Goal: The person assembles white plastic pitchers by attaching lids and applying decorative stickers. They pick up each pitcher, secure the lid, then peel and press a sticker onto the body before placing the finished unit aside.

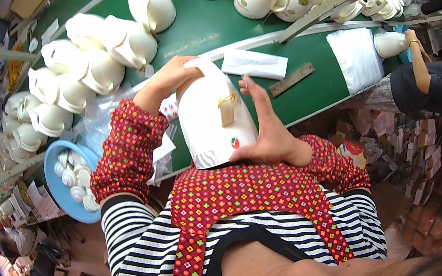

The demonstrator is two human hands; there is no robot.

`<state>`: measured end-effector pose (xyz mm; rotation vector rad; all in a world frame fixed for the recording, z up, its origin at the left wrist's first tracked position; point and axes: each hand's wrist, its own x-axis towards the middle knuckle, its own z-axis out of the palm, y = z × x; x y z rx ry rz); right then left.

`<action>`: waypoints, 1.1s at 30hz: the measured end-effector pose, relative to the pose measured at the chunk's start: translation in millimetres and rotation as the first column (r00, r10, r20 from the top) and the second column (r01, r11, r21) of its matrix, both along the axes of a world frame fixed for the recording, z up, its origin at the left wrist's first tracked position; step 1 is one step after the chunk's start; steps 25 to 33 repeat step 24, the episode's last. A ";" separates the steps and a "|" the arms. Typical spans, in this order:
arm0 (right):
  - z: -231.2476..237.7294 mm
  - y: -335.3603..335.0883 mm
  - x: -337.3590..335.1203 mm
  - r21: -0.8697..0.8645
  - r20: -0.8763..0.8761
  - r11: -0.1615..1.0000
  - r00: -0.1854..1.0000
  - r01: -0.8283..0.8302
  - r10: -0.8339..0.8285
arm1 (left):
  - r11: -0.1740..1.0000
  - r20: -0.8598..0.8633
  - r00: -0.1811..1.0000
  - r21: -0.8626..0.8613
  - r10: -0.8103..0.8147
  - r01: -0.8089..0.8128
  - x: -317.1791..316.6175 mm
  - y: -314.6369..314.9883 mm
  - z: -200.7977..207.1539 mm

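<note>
A white jug (pixel 200 118) leans toward me at the table's edge, its base against my patterned apron. My left hand (pixel 179 75) is closed round the jug's upper end by the handle (pixel 207 69). A small beige tag (pixel 227 115) hangs on the jug's side by a gold tie. Near the base sits a round red and green sticker (pixel 235 142). My right hand (pixel 271 136) has its fingers stretched apart, with the thumb against the jug just below that sticker. Beside the jug, partly behind my left wrist, lies a sheet of red-marked stickers (pixel 169 107).
White jugs (pixel 89 69) crowd the green table (pixel 197 23) at left and far right. A folded white paper stack (pixel 255 64), metal ruler (pixel 291 79) and plastic bags (pixel 356 61) lie rightward. A blue basin (pixel 53 170) holds white lids. A co-worker (pixel 432 84) handles another jug.
</note>
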<state>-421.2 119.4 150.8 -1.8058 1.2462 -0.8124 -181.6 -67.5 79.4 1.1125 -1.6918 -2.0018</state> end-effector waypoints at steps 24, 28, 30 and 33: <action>-13.2 -32.6 -99.2 0.246 0.275 0.853 0.810 0.461 -0.518 | 0.160 0.565 0.566 -0.778 0.600 0.607 -17.7 -238.2 38.5; -13.2 -32.6 -99.2 0.246 0.275 0.853 0.810 0.461 -0.518 | 0.160 0.565 0.566 -0.778 0.600 0.607 -17.7 -238.2 38.5; -13.2 -32.6 -99.2 0.246 0.275 0.853 0.810 0.461 -0.518 | 0.160 0.565 0.566 -0.778 0.600 0.607 -17.7 -238.2 38.5; -13.2 -32.6 -99.2 0.246 0.275 0.853 0.810 0.461 -0.518 | 0.160 0.565 0.566 -0.778 0.600 0.607 -17.7 -238.2 38.5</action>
